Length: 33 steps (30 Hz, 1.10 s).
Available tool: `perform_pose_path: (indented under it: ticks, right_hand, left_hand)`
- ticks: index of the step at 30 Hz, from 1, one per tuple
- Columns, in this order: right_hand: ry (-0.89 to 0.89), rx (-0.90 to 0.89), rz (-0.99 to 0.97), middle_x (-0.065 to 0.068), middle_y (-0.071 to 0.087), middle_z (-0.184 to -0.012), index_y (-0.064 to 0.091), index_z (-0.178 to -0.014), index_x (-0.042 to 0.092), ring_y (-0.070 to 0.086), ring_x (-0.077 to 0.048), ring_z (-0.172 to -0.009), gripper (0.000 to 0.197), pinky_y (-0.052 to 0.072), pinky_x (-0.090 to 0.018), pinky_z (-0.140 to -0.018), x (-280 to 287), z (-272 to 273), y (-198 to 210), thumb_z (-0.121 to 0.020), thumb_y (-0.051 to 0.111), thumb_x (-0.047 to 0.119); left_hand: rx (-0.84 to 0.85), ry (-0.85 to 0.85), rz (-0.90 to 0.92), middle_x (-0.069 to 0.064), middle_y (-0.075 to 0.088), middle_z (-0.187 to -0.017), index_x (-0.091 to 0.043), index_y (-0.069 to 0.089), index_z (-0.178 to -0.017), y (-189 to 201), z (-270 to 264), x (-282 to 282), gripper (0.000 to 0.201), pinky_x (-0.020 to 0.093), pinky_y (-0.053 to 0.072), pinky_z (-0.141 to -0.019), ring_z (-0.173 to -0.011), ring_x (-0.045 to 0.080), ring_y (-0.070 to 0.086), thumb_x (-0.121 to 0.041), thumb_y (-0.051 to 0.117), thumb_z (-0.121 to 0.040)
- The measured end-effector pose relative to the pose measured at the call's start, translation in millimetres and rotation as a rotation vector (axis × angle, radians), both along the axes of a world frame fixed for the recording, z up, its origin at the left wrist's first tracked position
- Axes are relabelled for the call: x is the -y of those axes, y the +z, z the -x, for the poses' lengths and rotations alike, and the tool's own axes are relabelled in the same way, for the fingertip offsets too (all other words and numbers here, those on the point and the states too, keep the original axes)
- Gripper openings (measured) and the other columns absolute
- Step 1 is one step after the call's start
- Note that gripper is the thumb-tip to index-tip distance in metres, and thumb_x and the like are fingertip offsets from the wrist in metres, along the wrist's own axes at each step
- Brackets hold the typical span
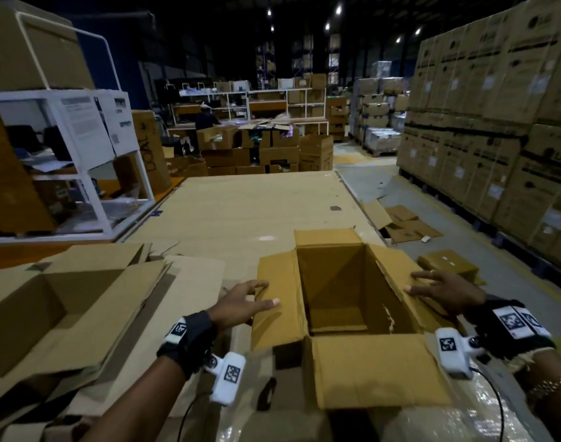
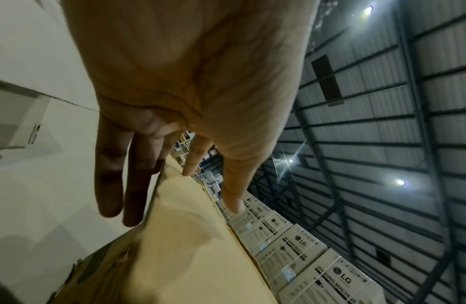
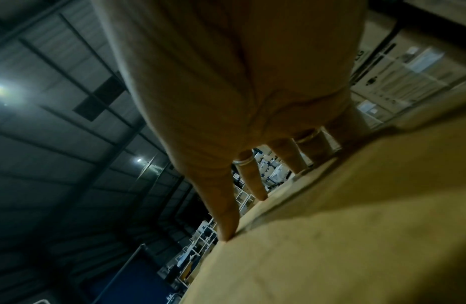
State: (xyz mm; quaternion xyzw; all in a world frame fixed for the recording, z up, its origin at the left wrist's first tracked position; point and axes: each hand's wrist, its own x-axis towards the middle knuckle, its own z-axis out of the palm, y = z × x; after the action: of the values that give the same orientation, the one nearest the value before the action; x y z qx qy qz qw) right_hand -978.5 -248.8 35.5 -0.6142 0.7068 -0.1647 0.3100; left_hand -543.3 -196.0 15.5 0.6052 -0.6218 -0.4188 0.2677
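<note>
Touching the box flaps at nine and three o'clock, unclenched left grip and right grip risked tearing them if forced.

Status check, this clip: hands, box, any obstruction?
Left hand touches left flap, fingers straight. Right hand rests flat on right flap. Cardboard box upright, empty, four flaps out. Nothing blocks the flaps.

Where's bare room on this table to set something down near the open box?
Bare tabletop stretches beyond the open box, between the white shelf and the table's right edge. The box is empty too. Left of the left hand, flattened cartons crowd it.
</note>
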Motion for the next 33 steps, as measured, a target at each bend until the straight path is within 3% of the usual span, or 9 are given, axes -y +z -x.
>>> perform_pose_path:
  ticks: [6, 9, 12, 14, 16, 18, 20, 28, 33]
  right_hand:
    - [-0.042, -0.047, 0.204, -0.010, 0.052, -0.146, 0.057, -0.138, 0.025, 0.052, -0.028, -0.128, 0.053, 0.047, -0.034, -0.091, -20, -7, 19, -0.088, 0.075, 0.030]
    - [-0.046, 0.032, 0.284, -0.003, 0.056, -0.140, 0.062, -0.131, 0.032, 0.061, -0.025, -0.111, 0.046, 0.055, -0.029, -0.066, -26, -14, 41, -0.088, 0.076, 0.023]
    - [0.074, -0.097, 0.403, -0.003, 0.043, -0.154, 0.057, -0.138, 0.031, 0.056, -0.026, -0.121, 0.055, 0.054, -0.035, -0.086, -34, -23, 57, -0.088, 0.076, 0.022]
    - [0.126, -0.082, 0.407, 0.002, 0.038, -0.157, 0.053, -0.142, 0.031, 0.059, -0.012, -0.100, 0.057, 0.053, -0.021, -0.069, -41, -30, 62, -0.090, 0.073, 0.019]
    - [0.171, -0.105, 0.439, 0.007, 0.031, -0.160, 0.049, -0.142, 0.034, 0.058, -0.009, -0.104, 0.058, 0.052, -0.016, -0.066, -50, -36, 58, -0.091, 0.071, 0.017]
    - [0.217, -0.149, 0.453, 0.008, 0.027, -0.162, 0.048, -0.142, 0.036, 0.052, -0.016, -0.129, 0.060, 0.056, -0.028, -0.090, -57, -38, 47, -0.090, 0.070, 0.016]
    - [0.258, -0.164, 0.451, 0.010, 0.034, -0.159, 0.053, -0.140, 0.031, 0.052, -0.016, -0.131, 0.056, 0.054, -0.037, -0.099, -65, -38, 37, -0.090, 0.069, 0.011]
    - [0.344, -0.011, 0.600, -0.006, 0.070, -0.118, 0.068, -0.120, 0.017, 0.067, -0.014, -0.101, 0.038, 0.059, -0.033, -0.084, -73, -16, 25, -0.090, 0.061, -0.005]
    - [0.388, 0.062, 0.670, -0.004, 0.071, -0.120, 0.072, -0.117, 0.012, 0.064, 0.000, -0.097, 0.036, 0.045, 0.001, -0.076, -70, -16, 24, -0.087, 0.069, -0.006]
  left_hand:
    - [0.216, -0.023, 0.229, -0.006, 0.041, -0.150, -0.034, 0.045, -0.147, 19, 0, -7, 0.086, 0.038, 0.046, -0.107, -0.133, 0.016, 0.043, -0.061, 0.080, -0.073]
    - [0.206, -0.033, 0.274, -0.007, 0.044, -0.149, -0.039, 0.048, -0.144, 48, 14, -10, 0.091, 0.044, 0.053, -0.101, -0.129, 0.019, 0.051, -0.072, 0.077, -0.063]
    - [0.233, -0.056, 0.300, -0.009, 0.045, -0.146, -0.037, 0.053, -0.139, 73, 36, -18, 0.076, 0.043, 0.061, -0.087, -0.111, 0.021, 0.064, -0.059, 0.082, -0.072]
    - [0.250, -0.050, 0.304, -0.012, 0.046, -0.142, -0.032, 0.056, -0.137, 86, 52, -24, 0.066, 0.040, 0.063, -0.081, -0.110, 0.020, 0.063, -0.046, 0.083, -0.078]
    - [0.369, -0.059, 0.323, -0.010, 0.044, -0.149, -0.032, 0.055, -0.137, 93, 69, -31, 0.064, 0.038, 0.057, -0.096, -0.126, 0.021, 0.055, -0.044, 0.081, -0.081]
    - [0.561, -0.078, 0.346, -0.006, 0.031, -0.161, -0.032, 0.050, -0.142, 93, 86, -41, 0.068, 0.040, 0.043, -0.111, -0.140, 0.023, 0.042, -0.046, 0.079, -0.083]
    - [0.681, -0.079, 0.325, -0.002, 0.019, -0.166, -0.031, 0.047, -0.146, 87, 105, -53, 0.071, 0.043, 0.036, -0.117, -0.144, 0.026, 0.036, -0.042, 0.078, -0.084]
    - [0.669, 0.072, 0.457, -0.001, 0.027, -0.164, -0.025, 0.056, -0.140, 70, 114, -69, 0.055, 0.031, 0.044, -0.107, -0.140, 0.024, 0.045, -0.005, 0.069, -0.091]
    - [0.608, 0.084, 0.456, -0.003, 0.030, -0.160, -0.033, 0.037, -0.152, 77, 96, -77, 0.076, 0.043, 0.046, -0.111, -0.140, 0.022, 0.043, -0.006, 0.070, -0.090]
